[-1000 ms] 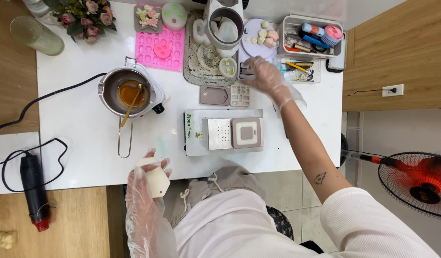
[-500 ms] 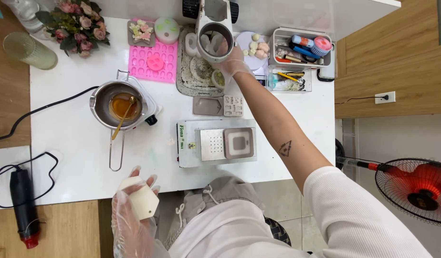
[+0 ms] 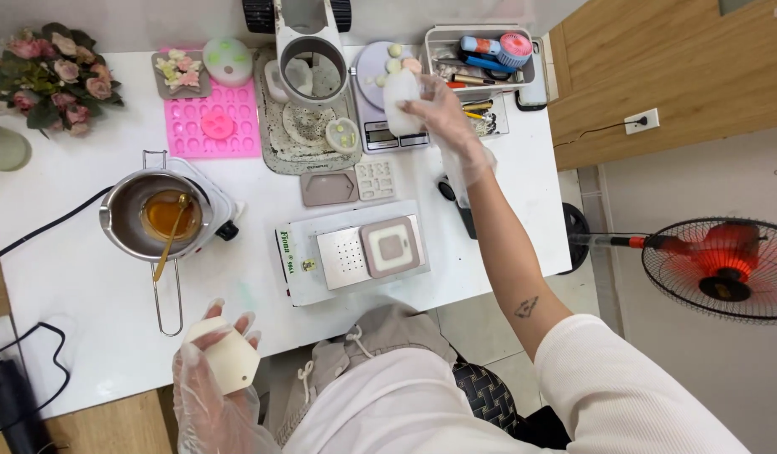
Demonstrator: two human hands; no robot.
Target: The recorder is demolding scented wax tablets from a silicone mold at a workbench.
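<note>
Head view: left hand (image 3: 210, 388), in a clear glove, fingers curled round a cream hexagonal block (image 3: 226, 361) at the near table edge — wrist cut off by the frame. Right hand (image 3: 439, 118), gloved, pinches a white lump (image 3: 400, 101) over the scale (image 3: 380, 126); lump's shape hard to make out. White table (image 3: 86, 269), wood floor, red fan (image 3: 725, 269) w/ wire cage.

At the bottom left, the gloved left hand (image 3: 208, 378) holds a cream six-sided block (image 3: 229, 360) over the white table (image 3: 77, 277). At the top middle, the gloved right hand (image 3: 443, 126) holds a white lump (image 3: 399, 101) above the small grey scale (image 3: 380, 126). A silver pot of orange liquid (image 3: 157, 217) sits at the left.
</note>
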